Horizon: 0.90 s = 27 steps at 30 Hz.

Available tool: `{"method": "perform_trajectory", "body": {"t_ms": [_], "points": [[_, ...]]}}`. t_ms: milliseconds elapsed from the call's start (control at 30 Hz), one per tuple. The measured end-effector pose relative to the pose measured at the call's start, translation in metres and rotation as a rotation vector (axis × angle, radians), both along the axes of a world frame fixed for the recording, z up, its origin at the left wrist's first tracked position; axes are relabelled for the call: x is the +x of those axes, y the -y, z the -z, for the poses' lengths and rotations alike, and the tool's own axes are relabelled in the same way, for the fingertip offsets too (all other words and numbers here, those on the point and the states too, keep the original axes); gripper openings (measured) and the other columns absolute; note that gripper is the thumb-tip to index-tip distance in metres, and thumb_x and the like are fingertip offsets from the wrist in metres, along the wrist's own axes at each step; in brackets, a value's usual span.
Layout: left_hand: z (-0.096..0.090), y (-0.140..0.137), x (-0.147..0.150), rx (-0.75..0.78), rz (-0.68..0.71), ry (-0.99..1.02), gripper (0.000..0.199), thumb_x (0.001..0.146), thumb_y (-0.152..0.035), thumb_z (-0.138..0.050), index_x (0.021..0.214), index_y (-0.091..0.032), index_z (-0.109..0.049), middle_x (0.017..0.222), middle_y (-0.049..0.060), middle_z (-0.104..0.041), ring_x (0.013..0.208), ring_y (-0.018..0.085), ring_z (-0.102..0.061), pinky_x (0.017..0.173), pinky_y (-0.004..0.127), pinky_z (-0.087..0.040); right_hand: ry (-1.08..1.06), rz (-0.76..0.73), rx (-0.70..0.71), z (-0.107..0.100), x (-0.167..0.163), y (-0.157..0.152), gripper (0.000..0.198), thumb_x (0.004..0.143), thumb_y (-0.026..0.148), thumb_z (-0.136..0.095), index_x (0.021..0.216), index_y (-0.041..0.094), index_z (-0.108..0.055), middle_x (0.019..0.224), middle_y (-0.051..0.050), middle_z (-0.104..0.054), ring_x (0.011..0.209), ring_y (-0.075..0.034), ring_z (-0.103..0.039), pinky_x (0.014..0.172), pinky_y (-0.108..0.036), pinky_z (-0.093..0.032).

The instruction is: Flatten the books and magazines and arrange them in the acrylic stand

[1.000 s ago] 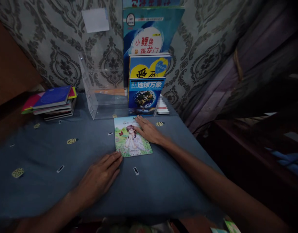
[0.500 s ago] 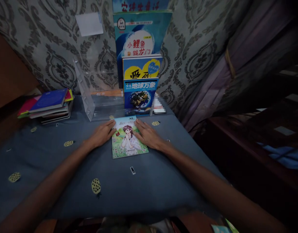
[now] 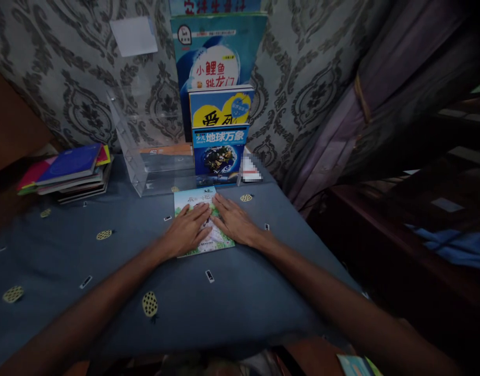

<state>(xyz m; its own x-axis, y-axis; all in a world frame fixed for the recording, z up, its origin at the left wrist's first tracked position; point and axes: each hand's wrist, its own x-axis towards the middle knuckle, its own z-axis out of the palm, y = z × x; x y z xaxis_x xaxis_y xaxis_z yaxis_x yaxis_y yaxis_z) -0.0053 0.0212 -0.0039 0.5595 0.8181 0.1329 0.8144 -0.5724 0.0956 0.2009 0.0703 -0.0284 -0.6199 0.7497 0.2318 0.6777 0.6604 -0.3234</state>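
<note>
A thin paperback book [image 3: 195, 195] with an illustrated green and white cover lies on the grey-blue tablecloth [image 3: 118, 292]. My left hand [image 3: 189, 228] rests flat across the middle of its cover, fingers stretched out and pointing up and right. Over the book's right side lies my right hand [image 3: 234, 219], also flat with fingers extended toward the upper left. Much of the cover picture is hidden under both hands. Just behind the book stands a clear acrylic rack [image 3: 136, 162], with several upright books [image 3: 220, 137] in its right part.
A stack of books [image 3: 68, 169] with a blue one on top lies at the left back. White paper [image 3: 134, 35] is at the rack's upper left. Patterned curtain fabric hangs behind. The table's right edge drops toward a dark area with blue cloth [image 3: 451, 245].
My left hand has moved from the book's left edge right onto the middle of its cover. The right hand stays on the right side. The view has shifted slightly.
</note>
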Motion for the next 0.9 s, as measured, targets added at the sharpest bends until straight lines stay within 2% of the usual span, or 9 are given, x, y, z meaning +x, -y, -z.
{"method": "perform_trajectory", "body": {"t_ms": [167, 267, 367, 467, 567, 667, 733, 800, 900], "points": [[0.004, 0.014, -0.007, 0.004, 0.012, 0.030, 0.059, 0.106, -0.049, -0.027, 0.156, -0.019, -0.034, 0.162, 0.012, -0.036, 0.153, 0.024, -0.027, 0.123, 0.052, -0.022, 0.007, -0.022, -0.009, -0.004, 0.004, 0.010, 0.065, 0.102, 0.047, -0.034, 0.156, 0.010, -0.033, 0.161, -0.020, -0.035, 0.152, -0.031, -0.029, 0.122, -0.056, -0.030], [0.013, 0.019, -0.011, 0.038, -0.129, 0.064, 0.061, 0.106, -0.053, -0.028, 0.155, -0.018, -0.036, 0.162, 0.015, -0.035, 0.153, 0.029, -0.025, 0.122, 0.057, -0.023, 0.023, -0.029, -0.030, -0.009, 0.007, 0.023, 0.066, 0.102, 0.047, -0.036, 0.155, 0.007, -0.035, 0.162, -0.022, -0.033, 0.152, -0.031, -0.029, 0.123, -0.055, -0.029], [0.024, 0.022, -0.012, 0.089, -0.331, 0.117, 0.068, 0.102, -0.058, -0.035, 0.151, -0.010, -0.040, 0.161, 0.026, -0.030, 0.152, 0.040, -0.023, 0.117, 0.061, -0.029, 0.029, -0.037, -0.052, -0.015, 0.010, 0.035, 0.066, 0.102, 0.046, -0.038, 0.153, 0.005, -0.036, 0.161, -0.023, -0.033, 0.152, -0.031, -0.029, 0.124, -0.053, -0.028], [0.032, 0.021, -0.015, 0.130, -0.393, 0.241, 0.072, 0.100, -0.059, -0.040, 0.150, -0.007, -0.039, 0.160, 0.030, -0.028, 0.149, 0.044, -0.027, 0.115, 0.062, -0.033, 0.014, -0.049, -0.065, -0.019, 0.011, 0.042, 0.063, 0.101, 0.042, -0.042, 0.153, 0.007, -0.037, 0.161, -0.023, -0.034, 0.152, -0.031, -0.029, 0.124, -0.053, -0.029], [0.033, 0.016, -0.020, 0.114, -0.358, 0.476, 0.068, 0.098, -0.054, -0.048, 0.150, -0.011, -0.040, 0.160, 0.026, -0.033, 0.147, 0.040, -0.035, 0.115, 0.058, -0.037, 0.002, -0.045, -0.113, -0.021, 0.011, 0.044, 0.064, 0.099, 0.039, -0.048, 0.152, 0.005, -0.039, 0.161, -0.023, -0.035, 0.151, -0.033, -0.030, 0.124, -0.052, -0.030], [0.027, 0.008, -0.026, -0.024, -0.364, 0.852, 0.063, 0.093, -0.046, -0.059, 0.146, -0.016, -0.046, 0.151, 0.019, -0.049, 0.142, 0.035, -0.045, 0.114, 0.053, -0.041, -0.056, -0.044, -0.156, -0.020, 0.012, 0.043, 0.065, 0.097, 0.042, -0.053, 0.152, 0.010, -0.041, 0.161, -0.020, -0.036, 0.151, -0.033, -0.031, 0.123, -0.053, -0.031], [0.021, 0.003, -0.029, -0.160, -0.444, 1.188, 0.058, 0.087, -0.036, -0.067, 0.141, -0.020, -0.051, 0.142, 0.014, -0.059, 0.136, 0.031, -0.053, 0.111, 0.047, -0.046, -0.121, -0.048, -0.175, -0.018, 0.013, 0.042, 0.065, 0.095, 0.041, -0.058, 0.152, 0.014, -0.043, 0.161, -0.017, -0.037, 0.150, -0.031, -0.033, 0.122, -0.052, -0.032], [0.013, 0.000, -0.028, -0.282, -0.594, 1.506, 0.054, 0.081, -0.023, -0.073, 0.133, -0.021, -0.057, 0.133, 0.012, -0.066, 0.130, 0.029, -0.060, 0.106, 0.039, -0.052, -0.189, -0.046, -0.203, -0.017, 0.014, 0.041, 0.066, 0.092, 0.037, -0.062, 0.152, 0.015, -0.044, 0.161, -0.016, -0.037, 0.149, -0.031, -0.035, 0.122, -0.051, -0.032], [0.001, 0.000, -0.026, -0.511, -0.750, 1.744, 0.042, 0.077, -0.008, -0.072, 0.118, -0.015, -0.064, 0.115, 0.015, -0.074, 0.110, 0.029, -0.072, 0.093, 0.036, -0.060, -0.287, -0.037, -0.251, -0.015, 0.015, 0.040, 0.064, 0.090, 0.029, -0.062, 0.150, 0.015, -0.047, 0.161, -0.015, -0.037, 0.148, -0.030, -0.037, 0.122, -0.050, -0.033]]}}
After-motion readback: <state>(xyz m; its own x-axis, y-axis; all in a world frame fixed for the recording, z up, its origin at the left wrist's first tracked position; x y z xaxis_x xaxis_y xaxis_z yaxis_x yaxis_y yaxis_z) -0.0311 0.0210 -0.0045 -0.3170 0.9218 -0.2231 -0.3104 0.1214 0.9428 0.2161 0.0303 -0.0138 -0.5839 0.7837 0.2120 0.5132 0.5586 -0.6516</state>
